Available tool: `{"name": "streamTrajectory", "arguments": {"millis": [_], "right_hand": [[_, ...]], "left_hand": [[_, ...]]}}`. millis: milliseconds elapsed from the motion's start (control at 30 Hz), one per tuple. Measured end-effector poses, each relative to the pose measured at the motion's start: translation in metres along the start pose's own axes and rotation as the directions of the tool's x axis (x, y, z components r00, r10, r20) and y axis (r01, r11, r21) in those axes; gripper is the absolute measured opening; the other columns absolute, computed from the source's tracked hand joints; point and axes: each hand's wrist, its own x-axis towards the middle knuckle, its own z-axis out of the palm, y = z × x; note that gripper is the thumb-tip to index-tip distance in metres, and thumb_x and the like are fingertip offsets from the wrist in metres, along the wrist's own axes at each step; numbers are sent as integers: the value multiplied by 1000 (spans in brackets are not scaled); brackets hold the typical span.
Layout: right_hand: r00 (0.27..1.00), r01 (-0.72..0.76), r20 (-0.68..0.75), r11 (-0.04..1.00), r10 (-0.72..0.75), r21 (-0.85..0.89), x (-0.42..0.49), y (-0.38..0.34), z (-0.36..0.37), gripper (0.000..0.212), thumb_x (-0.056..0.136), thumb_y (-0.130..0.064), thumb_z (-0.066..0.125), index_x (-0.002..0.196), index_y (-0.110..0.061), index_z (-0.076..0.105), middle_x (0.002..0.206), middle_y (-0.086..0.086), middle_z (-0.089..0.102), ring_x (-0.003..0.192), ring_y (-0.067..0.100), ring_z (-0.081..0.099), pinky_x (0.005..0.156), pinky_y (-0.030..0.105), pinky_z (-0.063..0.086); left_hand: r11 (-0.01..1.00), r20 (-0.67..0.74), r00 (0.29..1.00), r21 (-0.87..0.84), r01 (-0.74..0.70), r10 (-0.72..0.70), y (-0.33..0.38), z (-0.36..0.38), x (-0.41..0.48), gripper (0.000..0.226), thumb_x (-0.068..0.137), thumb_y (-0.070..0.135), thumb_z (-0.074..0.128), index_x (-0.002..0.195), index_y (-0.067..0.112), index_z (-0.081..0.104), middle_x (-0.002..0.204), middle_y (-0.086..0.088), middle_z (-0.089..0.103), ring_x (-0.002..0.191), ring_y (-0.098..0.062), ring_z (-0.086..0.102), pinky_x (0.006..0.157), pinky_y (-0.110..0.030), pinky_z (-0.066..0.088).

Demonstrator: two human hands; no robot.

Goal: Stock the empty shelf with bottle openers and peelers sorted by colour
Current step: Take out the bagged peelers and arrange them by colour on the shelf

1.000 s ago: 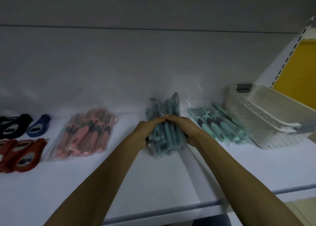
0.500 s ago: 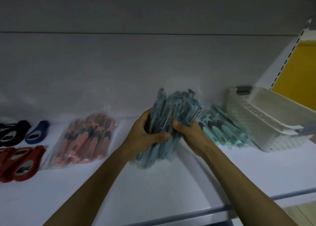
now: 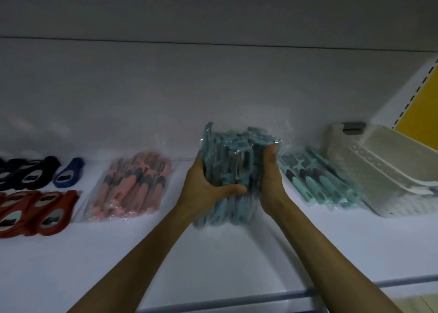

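Observation:
A bundle of blue peelers in clear plastic wrap stands nearly upright on the white shelf, at its middle. My left hand grips the bundle's left side, thumb curled across its front. My right hand clasps the right side, fingers round the back. Left of the bundle lies a pack of pink peelers. To its right lie teal peelers in plastic. Red bottle openers, black bottle openers and one blue opener lie at the far left.
A white perforated plastic basket sits on the shelf at the right, beside a slotted upright and a yellow panel. The shelf's front edge runs along the bottom. Bare shelf surface lies in front of the packs.
Both hands lifted the blue peeler bundle off the shelf and turned it from lying flat to nearly upright. My grip shifted from the top of the bundle to its two sides.

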Motion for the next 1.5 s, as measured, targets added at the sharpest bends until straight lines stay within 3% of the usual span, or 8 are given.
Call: {"name": "streamTrajectory", "arguments": {"millis": [100, 233, 500, 600, 800, 1100, 1267, 1500], "right_hand": [[995, 75, -55, 996, -78, -58, 0, 1, 4, 92, 48, -92, 53, 110, -25, 64, 107, -5, 72, 101, 14, 68, 81, 30, 57], [987, 120, -107, 993, -122, -19, -8, 10, 4, 96, 53, -84, 62, 120, -15, 60, 116, 6, 68, 107, 22, 65, 87, 37, 56], [999, 13, -32, 998, -11, 54, -11, 11, 8, 93, 40, -87, 66, 107, -22, 63, 102, -4, 73, 100, 15, 68, 77, 30, 57], [996, 72, 68, 985, -62, -155, -14, 8, 1, 65, 51, -54, 78, 107, -26, 61, 101, -12, 72, 99, 7, 67, 79, 26, 58], [997, 65, -25, 984, -70, -165, -25, 14, -8, 47, 51, -27, 90, 93, -40, 71, 98, -11, 73, 93, 9, 69, 71, 21, 56], [990, 129, 81, 975, -117, -179, -31, 9, -7, 43, 55, -33, 83, 95, -44, 71, 100, -12, 73, 94, 7, 69, 70, 18, 55], [976, 17, 214, 977, 30, -213, -24, 1, -20, 54, 55, -33, 86, 106, -33, 67, 106, -6, 72, 98, 11, 68, 74, 21, 54], [999, 37, -34, 994, -41, -99, -28, 7, -24, 63, 50, -25, 87, 108, -13, 67, 104, 6, 73, 96, 23, 70, 73, 29, 57]], "left_hand": [[996, -58, 994, 34, -88, 90, -6, 2, -3, 104, 34, 62, 85, 124, 51, 34, 119, 34, 52, 114, 8, 52, 90, -13, 47], [995, -33, 996, 47, -83, 84, -21, 0, -9, 111, 29, 72, 81, 125, 44, 34, 118, 30, 55, 116, 1, 54, 95, -27, 49], [987, -160, 979, 115, -109, 126, -19, 10, -17, 94, 34, 63, 83, 115, 43, 41, 107, 36, 58, 102, 15, 55, 82, -8, 48], [999, -113, 992, 5, -50, 50, -20, 9, -13, 94, 39, 50, 88, 121, 33, 45, 111, 16, 63, 106, -4, 61, 85, -27, 55], [996, -200, 980, -88, -33, 15, -17, 15, -28, 72, 47, 45, 89, 111, 32, 59, 104, 16, 69, 96, -4, 66, 72, -17, 54], [989, -57, 998, -148, -10, 1, -14, 5, -28, 70, 54, 35, 83, 117, 14, 62, 106, 3, 71, 100, -12, 67, 77, -27, 56], [983, -18, 1000, -182, 6, -9, -15, 4, -21, 53, 62, 6, 85, 107, 20, 63, 99, 18, 71, 95, 0, 66, 71, -13, 53], [956, 106, 992, -280, 89, -62, -14, 10, -12, 44, 59, 17, 83, 99, 25, 68, 96, 11, 73, 90, -7, 69, 68, -17, 54]]}}
